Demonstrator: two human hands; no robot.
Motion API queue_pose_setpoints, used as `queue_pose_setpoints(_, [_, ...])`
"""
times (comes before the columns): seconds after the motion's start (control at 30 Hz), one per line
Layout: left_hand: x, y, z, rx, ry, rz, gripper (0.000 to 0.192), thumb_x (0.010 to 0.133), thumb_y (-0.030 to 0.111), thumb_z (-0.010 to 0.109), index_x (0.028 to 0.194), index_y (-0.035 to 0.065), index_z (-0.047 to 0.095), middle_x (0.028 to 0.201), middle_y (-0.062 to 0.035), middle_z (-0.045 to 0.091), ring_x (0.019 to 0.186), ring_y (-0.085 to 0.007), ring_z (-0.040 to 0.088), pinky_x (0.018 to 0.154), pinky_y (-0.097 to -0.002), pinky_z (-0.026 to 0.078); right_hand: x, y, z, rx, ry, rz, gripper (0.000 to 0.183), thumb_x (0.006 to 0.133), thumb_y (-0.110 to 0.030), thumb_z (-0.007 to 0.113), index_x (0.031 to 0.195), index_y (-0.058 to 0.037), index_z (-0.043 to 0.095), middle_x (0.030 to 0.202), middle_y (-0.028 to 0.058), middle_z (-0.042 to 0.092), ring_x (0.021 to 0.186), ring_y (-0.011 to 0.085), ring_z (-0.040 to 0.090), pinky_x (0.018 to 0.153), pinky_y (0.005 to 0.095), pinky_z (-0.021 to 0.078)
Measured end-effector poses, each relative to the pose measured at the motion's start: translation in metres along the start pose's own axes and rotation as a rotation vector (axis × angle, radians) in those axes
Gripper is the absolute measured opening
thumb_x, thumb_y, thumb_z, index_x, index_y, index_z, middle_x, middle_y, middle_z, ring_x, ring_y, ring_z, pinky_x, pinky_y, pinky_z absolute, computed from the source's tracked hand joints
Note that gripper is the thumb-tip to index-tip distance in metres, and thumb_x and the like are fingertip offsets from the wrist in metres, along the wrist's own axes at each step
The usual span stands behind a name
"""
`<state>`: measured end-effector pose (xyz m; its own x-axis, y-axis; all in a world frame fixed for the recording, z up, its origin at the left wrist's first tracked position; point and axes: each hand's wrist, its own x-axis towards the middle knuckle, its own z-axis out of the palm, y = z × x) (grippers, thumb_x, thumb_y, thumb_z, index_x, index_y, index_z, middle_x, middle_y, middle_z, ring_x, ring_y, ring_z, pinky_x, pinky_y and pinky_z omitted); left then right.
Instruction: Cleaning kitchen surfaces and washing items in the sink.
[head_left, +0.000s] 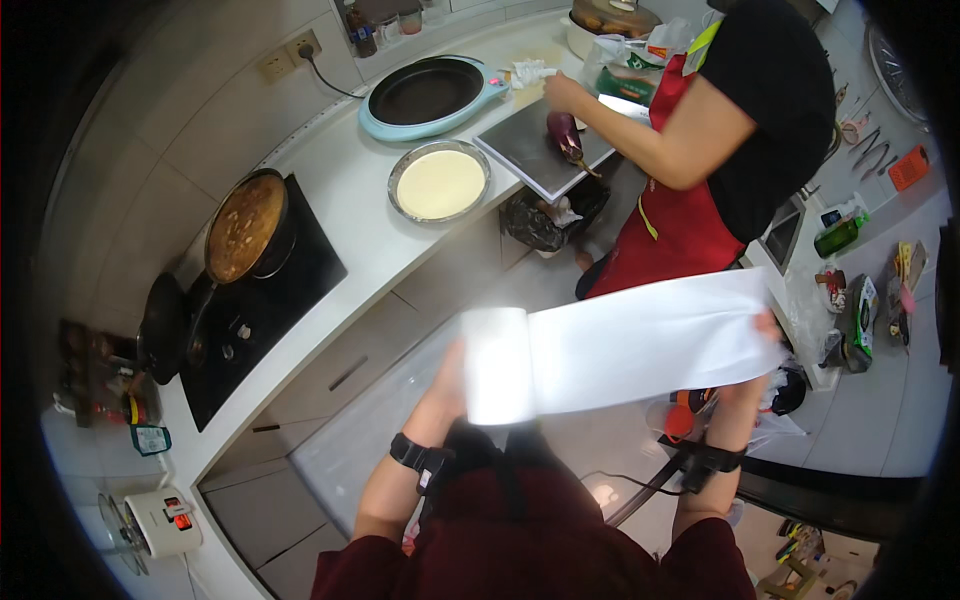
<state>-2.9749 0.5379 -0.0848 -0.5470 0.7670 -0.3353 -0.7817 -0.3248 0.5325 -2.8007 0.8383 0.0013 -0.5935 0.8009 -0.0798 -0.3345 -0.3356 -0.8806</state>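
A roll of white paper towel (496, 367) is gripped by my left hand (448, 379), with most of its fingers hidden behind the roll. From it a long sheet of paper (645, 337) stretches out to the right. My right hand (754, 367) holds the far end of that sheet, its fingers partly covered and blurred. The paper hangs in the air in front of my body, above the floor, and is still joined to the roll.
On the curved counter stand a blue electric griddle (427, 97), a bowl of pale batter (441, 184) and a pan of brown food (247, 229) on the black cooktop (255, 322). A co-worker in a red apron (675, 232) stands at a cutting board (525, 146) with an eggplant (564, 135).
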Motion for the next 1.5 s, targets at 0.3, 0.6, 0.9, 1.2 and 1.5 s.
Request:
queue_pose_setpoints(0.3, [-0.015,0.0,-0.056,0.127,-0.119,0.003,0.083,0.078,0.069,0.045,0.13,0.004,0.042,0.123,-0.0143,0.052,0.108,-0.0283,0.054,0.089,-0.0424,0.047,-0.073,0.154,0.085,-0.849,-1.029,-0.075,0.068,0.085,-0.021,0.057,0.139,-0.0004,0.022,0.137,0.0197,0.032,0.129,0.0322,0.028,0.106,0.0366,0.0229])
queue_pose_setpoints(0.6, [-0.077,0.027,-0.144,-0.169,0.197,-0.099,0.061,0.089,0.051,0.04,0.125,0.0029,0.045,0.117,-0.0129,0.055,0.103,-0.026,0.057,0.086,-0.0393,0.049,-0.129,0.183,0.132,-0.812,-0.978,0.232,0.02,0.086,-0.016,0.056,0.097,0.0012,0.058,0.086,0.0126,0.06,0.081,0.0196,0.056,0.072,0.0323,0.0435])
queue_pose_setpoints(0.9, [-0.059,0.029,-0.144,-0.004,0.161,-0.126,0.041,0.093,0.032,0.042,0.12,0.0019,0.049,0.117,-0.0114,0.055,0.102,-0.0235,0.056,0.087,-0.0367,0.046,-0.098,0.053,0.112,-0.127,0.096,-0.121,0.031,0.086,-0.021,0.051,0.11,-0.0012,0.05,0.09,0.0091,0.061,0.081,0.0185,0.063,0.068,0.0297,0.0523])
queue_pose_setpoints(1.2, [-0.037,0.043,-0.089,0.162,-0.07,-0.016,0.034,0.093,0.022,0.041,0.116,-0.0012,0.051,0.109,-0.0108,0.058,0.095,-0.0198,0.059,0.083,-0.033,0.049,-0.143,0.203,0.176,-0.455,-0.584,0.218,0.062,0.083,-0.022,0.06,0.131,0.0027,0.03,0.12,0.02,0.048,0.113,0.0258,0.048,0.097,0.0346,0.0353])
queue_pose_setpoints(1.5, [-0.052,0.085,-0.083,-0.004,-0.031,-0.129,0.052,0.095,0.041,0.03,0.124,0.0001,0.045,0.12,-0.013,0.053,0.107,-0.0244,0.054,0.092,-0.036,0.044,-0.135,0.215,0.185,-0.684,-0.566,0.217,0.044,0.087,-0.02,0.052,0.123,0.0027,0.04,0.107,0.0163,0.055,0.097,0.0228,0.054,0.086,0.0329,0.0424])
